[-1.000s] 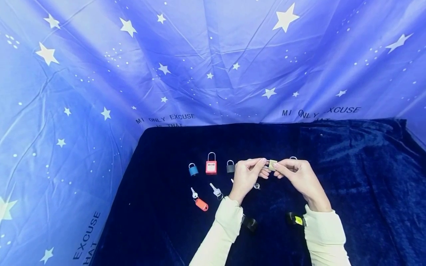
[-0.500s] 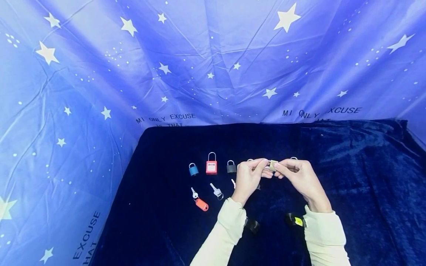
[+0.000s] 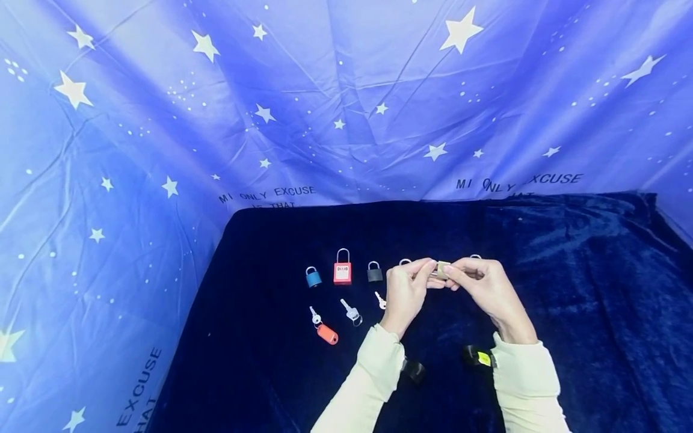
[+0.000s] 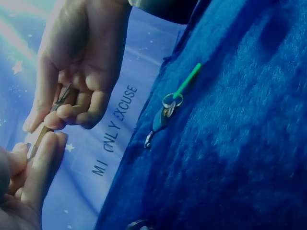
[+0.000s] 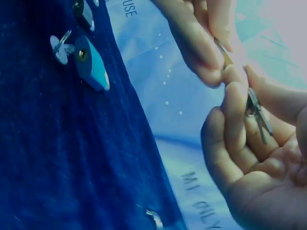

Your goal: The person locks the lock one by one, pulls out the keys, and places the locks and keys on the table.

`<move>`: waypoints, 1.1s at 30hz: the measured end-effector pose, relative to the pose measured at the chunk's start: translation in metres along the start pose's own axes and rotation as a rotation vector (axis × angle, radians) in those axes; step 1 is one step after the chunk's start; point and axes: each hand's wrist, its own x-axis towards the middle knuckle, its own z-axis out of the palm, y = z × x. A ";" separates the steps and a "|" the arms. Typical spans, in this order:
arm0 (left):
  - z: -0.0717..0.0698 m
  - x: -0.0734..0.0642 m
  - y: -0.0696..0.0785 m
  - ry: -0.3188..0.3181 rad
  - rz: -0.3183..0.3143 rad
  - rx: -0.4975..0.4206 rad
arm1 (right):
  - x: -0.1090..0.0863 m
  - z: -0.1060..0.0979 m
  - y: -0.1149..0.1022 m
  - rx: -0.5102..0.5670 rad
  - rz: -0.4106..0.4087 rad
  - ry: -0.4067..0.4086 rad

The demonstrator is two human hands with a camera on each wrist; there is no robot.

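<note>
A small brass padlock (image 3: 442, 270) is held level between both hands, above the cloth. My left hand (image 3: 405, 290) pinches it at the shackle end with thumb and fingers. At the other end, my right hand (image 3: 489, 290) has its thumb and fingertips against the body. Small metal keys (image 5: 256, 112) stick out between the right thumb and curled fingers, and also show in the left wrist view below that hand's palm. The fingers hide the keyhole, so I cannot tell whether a key is in it.
Left of the hands stand blue (image 3: 313, 276), red (image 3: 342, 272) and dark grey (image 3: 375, 272) padlocks, with keys (image 3: 351, 311) in front. An orange tag (image 3: 327, 334) lies nearest. More shackles (image 3: 475, 257) peek out behind the hands. A green-tagged key ring (image 4: 172, 99) lies on the blue cloth.
My left hand has shifted slightly right, toward the right hand, and less of the shackle shows. A key beside the left hand is now covered. The right hand has hardly moved.
</note>
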 end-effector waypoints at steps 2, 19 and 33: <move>0.000 0.000 -0.002 -0.006 -0.008 -0.042 | 0.000 0.000 0.000 -0.002 0.009 -0.008; -0.004 0.003 0.002 -0.051 -0.052 -0.011 | -0.001 -0.007 0.001 -0.007 0.102 -0.052; -0.010 0.010 0.000 -0.027 -0.151 -0.112 | -0.003 -0.018 0.002 -0.069 0.124 -0.075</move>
